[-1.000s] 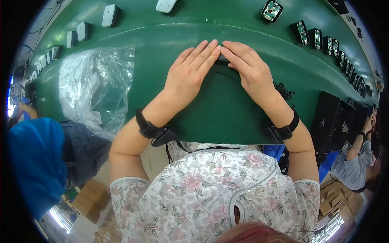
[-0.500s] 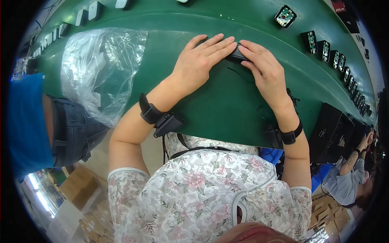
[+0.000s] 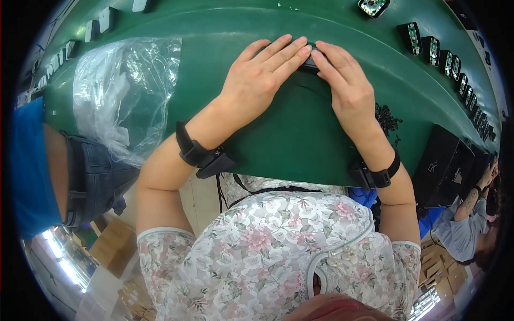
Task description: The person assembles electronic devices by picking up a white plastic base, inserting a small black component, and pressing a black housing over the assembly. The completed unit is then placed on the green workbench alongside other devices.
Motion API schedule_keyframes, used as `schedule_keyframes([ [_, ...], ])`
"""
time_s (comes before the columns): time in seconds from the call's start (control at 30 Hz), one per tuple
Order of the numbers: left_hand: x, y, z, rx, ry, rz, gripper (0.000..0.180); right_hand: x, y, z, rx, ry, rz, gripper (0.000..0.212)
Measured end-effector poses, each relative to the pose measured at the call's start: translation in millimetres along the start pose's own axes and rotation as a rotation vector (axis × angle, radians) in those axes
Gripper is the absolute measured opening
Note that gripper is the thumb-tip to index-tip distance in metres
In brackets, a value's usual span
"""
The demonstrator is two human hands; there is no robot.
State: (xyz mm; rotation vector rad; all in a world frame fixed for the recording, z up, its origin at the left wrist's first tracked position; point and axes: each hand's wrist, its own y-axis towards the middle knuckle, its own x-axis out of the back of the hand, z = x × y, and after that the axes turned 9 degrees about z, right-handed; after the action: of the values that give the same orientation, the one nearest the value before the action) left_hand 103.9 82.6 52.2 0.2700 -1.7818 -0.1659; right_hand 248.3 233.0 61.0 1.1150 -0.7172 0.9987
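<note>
A small black case lies on the green table in front of me, mostly covered by my fingers. Over its left end my left hand reaches with the fingers stretched out and slightly apart, fingertips resting on it. My right hand holds the case from the right, fingers together on top. Its thumb is hidden. Both hands' fingertips nearly meet above the case. A thin dark wire or cord shows faintly on the table just below it.
A clear plastic bag spreads on the table's left. Small black parts are heaped by my right wrist, near a black box. Black housings with circuit boards line the right; white-faced cases line the upper left. People stand left and far right.
My hands have closed in over the black case, covering more of it. The right thumb, visible before on the near side, is now hidden. The whole view has shifted slightly.
</note>
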Motion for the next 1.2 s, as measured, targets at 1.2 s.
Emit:
schedule_keyframes([
  [1.2,42,20,-14,0.338,-0.007,-0.304,0.026,76,-66,-15,-0.447,0.107,0.304,0.006],
])
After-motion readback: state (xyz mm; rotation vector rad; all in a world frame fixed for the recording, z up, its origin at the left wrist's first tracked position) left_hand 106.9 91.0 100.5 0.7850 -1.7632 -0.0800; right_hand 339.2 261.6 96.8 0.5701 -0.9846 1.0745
